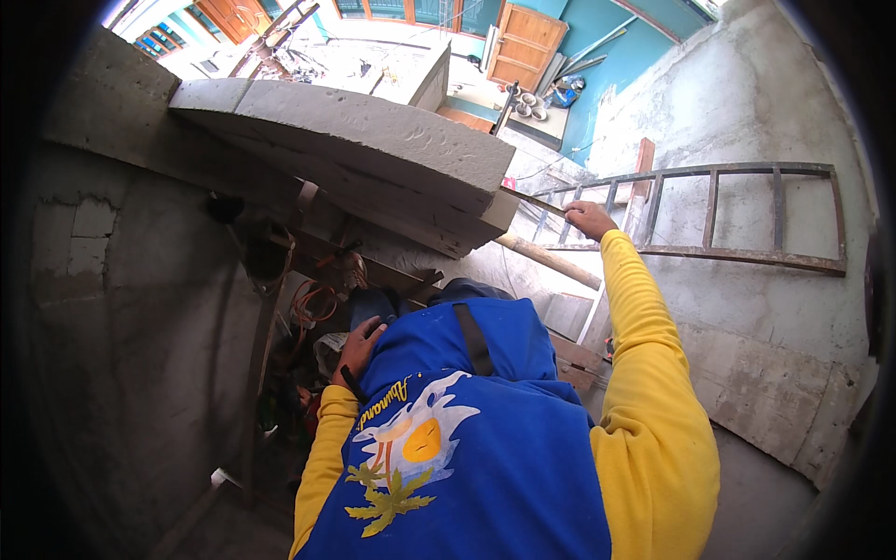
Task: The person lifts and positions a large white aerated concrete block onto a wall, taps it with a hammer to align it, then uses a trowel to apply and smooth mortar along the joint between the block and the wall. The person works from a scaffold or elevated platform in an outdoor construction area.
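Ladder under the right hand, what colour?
Rusty grey-brown metal ladder, gripped by the right hand; head view.

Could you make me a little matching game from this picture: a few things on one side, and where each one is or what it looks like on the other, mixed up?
Things:
1. right hand
2. left hand
3. metal ladder
4. wooden door

Descriptions:
A. down by the blue vest, at chest level
B. orange-brown, set in a turquoise wall far below
C. gripping a rail of the ladder's left end
D. rusty grey, against the plastered wall on the right

Pairs: 1-C, 2-A, 3-D, 4-B
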The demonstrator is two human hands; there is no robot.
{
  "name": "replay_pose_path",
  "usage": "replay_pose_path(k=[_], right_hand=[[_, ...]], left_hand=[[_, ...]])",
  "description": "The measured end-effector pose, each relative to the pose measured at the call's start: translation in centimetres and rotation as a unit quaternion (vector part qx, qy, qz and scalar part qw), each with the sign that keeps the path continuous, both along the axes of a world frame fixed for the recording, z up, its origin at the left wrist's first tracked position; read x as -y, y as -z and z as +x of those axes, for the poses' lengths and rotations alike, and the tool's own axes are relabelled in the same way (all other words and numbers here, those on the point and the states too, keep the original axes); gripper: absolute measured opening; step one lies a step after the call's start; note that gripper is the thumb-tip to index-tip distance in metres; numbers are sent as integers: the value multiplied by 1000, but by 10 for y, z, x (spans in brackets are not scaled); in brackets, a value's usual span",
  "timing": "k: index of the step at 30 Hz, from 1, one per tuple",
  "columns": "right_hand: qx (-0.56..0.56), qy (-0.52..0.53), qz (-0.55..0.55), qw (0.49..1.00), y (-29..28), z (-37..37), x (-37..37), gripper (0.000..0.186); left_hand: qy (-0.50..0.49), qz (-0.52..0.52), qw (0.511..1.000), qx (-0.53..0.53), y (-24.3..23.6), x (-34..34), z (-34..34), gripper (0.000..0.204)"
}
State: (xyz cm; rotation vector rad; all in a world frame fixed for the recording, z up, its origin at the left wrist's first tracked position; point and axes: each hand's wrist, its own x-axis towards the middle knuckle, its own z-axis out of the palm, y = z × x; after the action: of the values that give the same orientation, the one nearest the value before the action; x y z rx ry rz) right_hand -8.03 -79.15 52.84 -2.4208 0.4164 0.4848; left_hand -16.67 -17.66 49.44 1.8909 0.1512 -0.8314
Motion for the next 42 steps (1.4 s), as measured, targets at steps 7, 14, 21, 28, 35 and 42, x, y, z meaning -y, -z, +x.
replay_pose_path(k=[7,14,21,28,35,42], right_hand=[[25,-27,-10,999,8,0,5,39],[-3,2,-1,1000,5,-1,1,39],[-20,18,-1,1000,-4,-2,-4,41],[-33,30,0,999,-8,-3,-7,41],[-25,27,10,999,-9,-2,-11,40],[-26,25,1,999,-6,-1,-12,40]], left_hand=[[-3,2,1000,-10,2,-1,-1,63],[11,14,1000,5,-5,2,-1,58],[7,6,1000,7,12,-5,-4,56],[10,0,1000,12,0,-1,-3,57],[-13,-11,1000,-4,-1,-2,-5,58],[-12,-14,1000,-6,2,-7,-7,61]])
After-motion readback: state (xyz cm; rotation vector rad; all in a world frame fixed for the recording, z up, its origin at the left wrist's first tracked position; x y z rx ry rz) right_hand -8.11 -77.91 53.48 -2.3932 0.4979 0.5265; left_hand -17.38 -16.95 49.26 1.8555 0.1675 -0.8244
